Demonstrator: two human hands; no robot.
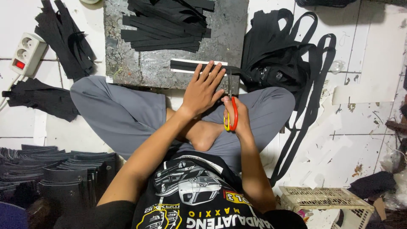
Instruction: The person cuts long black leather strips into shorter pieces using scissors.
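The person sat cross-legged on the tiled floor (373, 63) with a grey stone slab (140, 63) in front of the knees, and a black strap (190, 65) lay across the near part of that slab over a pale strip that looked like a template. The left hand (203, 91) lay flat on the strap, fingers (214, 74) spread and pressing down, closed around nothing. The right hand (241, 118) gripped a pair of scissors with red and yellow handles (231, 114), its fingers through the loops, the blades pointing away from the body to meet the strap just beside the left fingertips; whether the blades stood apart or together could not be told. To cut well here, the flat hand seemingly needed to keep the strap taut and square against the pale strip so the length came out the same as the cut pieces (167, 25) stacked at the far side of the slab. The blades probably wanted to cross the strap at a right angle and close in one clean stroke, since webbing may fray under nibbling cuts. The main risk appeared to be the left fingertips, which lay very near the blades. The uncut strap ran off to the right into a black tangle (275, 55) on the floor, and slack there likely helped prevent it from dragging the work askew.
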